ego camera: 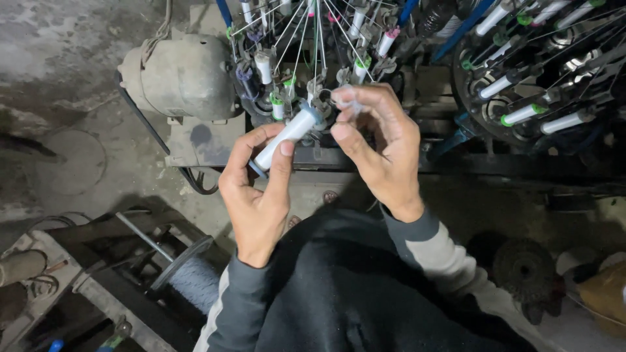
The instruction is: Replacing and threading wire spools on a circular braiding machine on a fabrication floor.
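Left hand [257, 186] fingers grasping white bobbin [287, 133]; right hand [381, 146] fingers pinching thread end near braiding machine [306, 58].

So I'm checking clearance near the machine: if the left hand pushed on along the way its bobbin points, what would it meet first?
Probably the right hand, pinching just past the white bobbin that the left hand holds; depth is unclear.

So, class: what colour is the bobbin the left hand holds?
White bobbin, blue end rims; head view.
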